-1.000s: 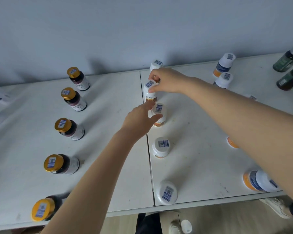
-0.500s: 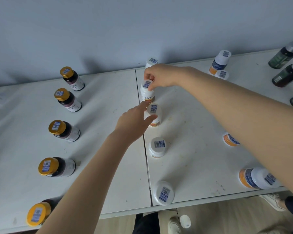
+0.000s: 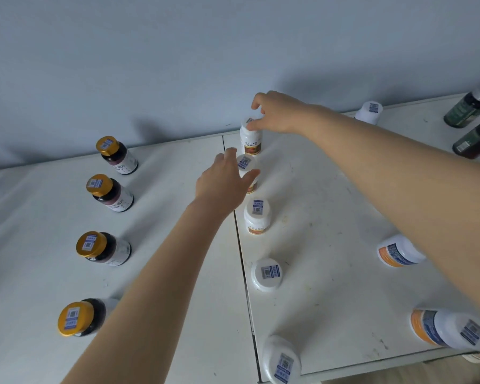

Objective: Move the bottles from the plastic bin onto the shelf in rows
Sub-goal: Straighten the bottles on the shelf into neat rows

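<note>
White shelf (image 3: 330, 245) with rows of gold-capped bottles (image 3: 106, 248) and white bottles (image 3: 257, 216)

1. Setting: a plain stockroom or sorting area, as far as can be told.
2. Fixture: white table (image 3: 330, 217) of two flat panels joined at a seam, set against a bare blue-grey wall (image 3: 178, 65).
3. Stock: gold-capped dark bottles (image 3: 114, 155), white-capped bottles (image 3: 257, 216) and dark green bottles (image 3: 468, 109), ranged in rows by kind.
4. Marking: barcode stickers (image 3: 267, 271) on most caps.
</note>
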